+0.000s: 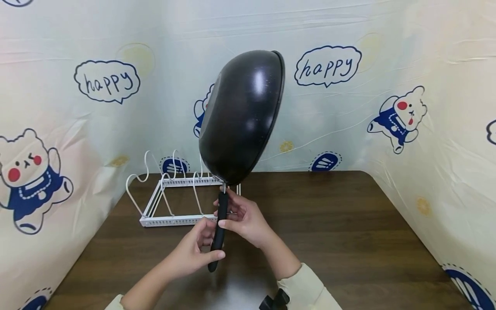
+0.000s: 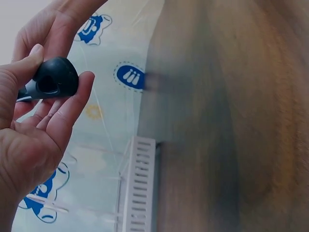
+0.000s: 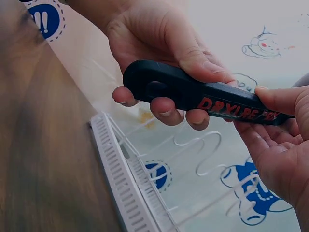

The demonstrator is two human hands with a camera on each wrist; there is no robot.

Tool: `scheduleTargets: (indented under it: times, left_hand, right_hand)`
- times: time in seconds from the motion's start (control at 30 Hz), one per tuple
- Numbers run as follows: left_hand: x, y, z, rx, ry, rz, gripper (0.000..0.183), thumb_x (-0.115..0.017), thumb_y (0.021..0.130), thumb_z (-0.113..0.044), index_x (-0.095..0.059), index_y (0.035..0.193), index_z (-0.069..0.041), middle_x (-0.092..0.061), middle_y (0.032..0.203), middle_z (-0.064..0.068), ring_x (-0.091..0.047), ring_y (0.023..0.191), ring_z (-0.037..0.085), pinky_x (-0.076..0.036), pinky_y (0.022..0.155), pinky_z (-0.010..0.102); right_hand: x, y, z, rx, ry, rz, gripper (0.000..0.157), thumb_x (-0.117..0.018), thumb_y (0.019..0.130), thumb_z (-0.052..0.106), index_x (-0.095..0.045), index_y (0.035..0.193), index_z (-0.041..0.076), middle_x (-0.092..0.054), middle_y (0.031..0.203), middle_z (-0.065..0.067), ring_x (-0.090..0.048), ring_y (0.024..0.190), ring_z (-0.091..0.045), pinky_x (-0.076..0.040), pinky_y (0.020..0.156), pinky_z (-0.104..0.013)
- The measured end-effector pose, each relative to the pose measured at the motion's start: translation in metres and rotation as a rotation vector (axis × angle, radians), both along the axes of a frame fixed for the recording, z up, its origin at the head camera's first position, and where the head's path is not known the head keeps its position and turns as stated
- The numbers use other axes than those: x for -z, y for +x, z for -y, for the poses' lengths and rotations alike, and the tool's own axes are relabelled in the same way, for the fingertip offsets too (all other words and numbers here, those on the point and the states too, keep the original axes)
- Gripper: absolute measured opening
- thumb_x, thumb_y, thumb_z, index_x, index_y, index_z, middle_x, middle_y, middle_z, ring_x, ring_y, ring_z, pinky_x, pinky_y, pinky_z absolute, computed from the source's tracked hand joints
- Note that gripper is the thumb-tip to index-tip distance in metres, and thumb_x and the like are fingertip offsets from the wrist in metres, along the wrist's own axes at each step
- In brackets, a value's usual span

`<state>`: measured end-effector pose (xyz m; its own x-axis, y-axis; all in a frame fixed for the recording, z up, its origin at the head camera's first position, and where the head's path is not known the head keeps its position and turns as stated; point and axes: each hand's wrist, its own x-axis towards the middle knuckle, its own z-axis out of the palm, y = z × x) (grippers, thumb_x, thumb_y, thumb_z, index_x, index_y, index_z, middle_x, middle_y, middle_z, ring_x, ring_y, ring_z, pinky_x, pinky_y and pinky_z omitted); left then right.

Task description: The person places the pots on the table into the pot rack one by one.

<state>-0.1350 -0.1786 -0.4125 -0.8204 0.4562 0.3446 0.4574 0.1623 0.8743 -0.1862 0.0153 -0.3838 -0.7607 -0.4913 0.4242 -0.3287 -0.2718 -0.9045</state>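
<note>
A black wok (image 1: pixel 242 116) is raised above the table in the head view, its underside toward me and its bowl tilted to the right. Its black handle (image 1: pixel 221 215) points down. Near the handle's lower end, my left hand (image 1: pixel 193 247) holds it between thumb and fingers. Higher up, close to the bowl, my right hand (image 1: pixel 246 219) pinches it with the thumb in front. Red lettering runs along the handle (image 3: pixel 231 104) in the right wrist view, with left fingers (image 3: pixel 164 108) curled under it. The wok's inside is hidden.
Behind the hands, a white wire rack (image 1: pixel 174 220) with looped uprights stands on the left part of the brown wooden table (image 1: pixel 329 224). The wok and hands cover its right end. A printed cloth (image 1: pixel 407 56) surrounds the table at the back and sides.
</note>
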Motion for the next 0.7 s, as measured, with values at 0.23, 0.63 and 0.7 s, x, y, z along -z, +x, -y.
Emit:
scheduleTargets:
  times: [0.23,0.63,0.7]
  left_hand:
    - [0.009,0.000,0.007,0.158,0.101,0.028,0.044,-0.067,0.088,0.006,-0.035,0.117,0.006,-0.058,0.093,0.027,-0.068,0.084,0.022,-0.059,0.073,0.036]
    - [0.026,0.007,0.021,0.384,0.297,0.251,0.041,-0.052,0.092,0.015,-0.021,0.119,0.007,-0.056,0.100,0.012,-0.065,0.083,0.022,-0.055,0.056,0.057]
    - [0.030,0.008,0.020,0.404,0.312,0.273,0.041,-0.051,0.093,0.016,-0.020,0.118,0.007,-0.056,0.102,0.011,-0.065,0.084,0.021,-0.055,0.056,0.058]
  right_hand:
    - [0.004,0.001,0.010,0.023,0.037,0.016,0.072,-0.070,0.080,-0.015,-0.042,0.145,0.000,-0.060,0.118,-0.026,-0.058,0.107,-0.046,-0.054,0.089,-0.035]
    - [0.023,0.005,0.031,0.058,0.095,0.076,0.072,-0.072,0.079,-0.014,-0.043,0.143,-0.002,-0.060,0.110,-0.013,-0.062,0.094,-0.013,-0.055,0.084,-0.027]
    - [0.027,0.005,0.030,0.058,0.097,0.081,0.072,-0.072,0.078,-0.014,-0.043,0.143,-0.002,-0.060,0.109,-0.013,-0.063,0.093,-0.013,-0.055,0.084,-0.027]
